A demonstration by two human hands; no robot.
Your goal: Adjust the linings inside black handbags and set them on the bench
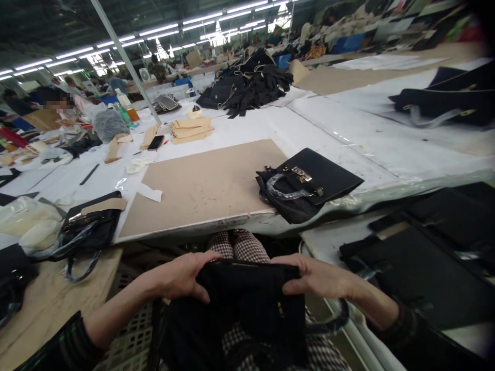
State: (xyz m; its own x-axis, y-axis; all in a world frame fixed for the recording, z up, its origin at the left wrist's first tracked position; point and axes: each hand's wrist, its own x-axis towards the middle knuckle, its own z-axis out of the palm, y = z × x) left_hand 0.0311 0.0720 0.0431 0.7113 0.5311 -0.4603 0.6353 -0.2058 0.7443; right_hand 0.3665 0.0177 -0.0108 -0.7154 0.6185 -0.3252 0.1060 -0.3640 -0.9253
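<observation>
A black handbag (251, 293) rests on my lap, over checked trousers. My left hand (189, 278) grips its upper left edge, with the thumb on the near side. At the upper right corner my right hand (301, 275) holds the bag in the same way. A small gold zip pull (280, 309) shows on the dark fabric, and a wrapped handle (330, 322) sticks out to the right. On the table edge ahead lies another black handbag (328, 172) with gold hardware and a plastic-wrapped handle.
A brown board (209, 180) lies on the white table. Black bags stand at left (93, 226), and more black bags (433, 263) lie at right. Farther off are a heap of black pieces (255, 82), tan pieces (191, 129), a phone (155, 142) and a metal pole (124, 56). Other people work beyond.
</observation>
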